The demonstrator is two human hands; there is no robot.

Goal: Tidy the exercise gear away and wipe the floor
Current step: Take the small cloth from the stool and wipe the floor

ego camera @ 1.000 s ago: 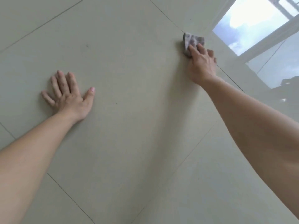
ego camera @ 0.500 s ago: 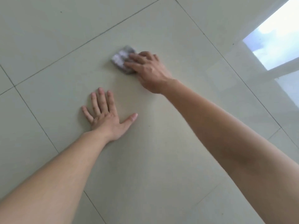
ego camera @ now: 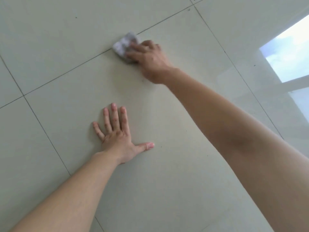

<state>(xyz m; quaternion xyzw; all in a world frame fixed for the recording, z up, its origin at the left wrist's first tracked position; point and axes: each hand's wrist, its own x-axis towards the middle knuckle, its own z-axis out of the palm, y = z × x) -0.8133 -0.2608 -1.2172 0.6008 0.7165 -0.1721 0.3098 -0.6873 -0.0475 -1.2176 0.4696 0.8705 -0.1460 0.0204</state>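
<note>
Both hands touch the floor [ego camera: 50, 47]. The right hand [ego camera: 150, 59] presses the grey cloth [ego camera: 124, 45] on a grout line [ego camera: 75, 67] with nearly straight fingers; the cloth sticks out far-left of them. The left hand [ego camera: 117, 138] lies flat, fingers spread.

Left hand [ego camera: 117, 141] flat, fingers [ego camera: 115, 114] spread; right hand [ego camera: 149, 61] outstretched, pressing down.

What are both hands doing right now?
Left hand: open, flat on the floor.
Right hand: open, pressing the grey cloth onto the floor.
</note>
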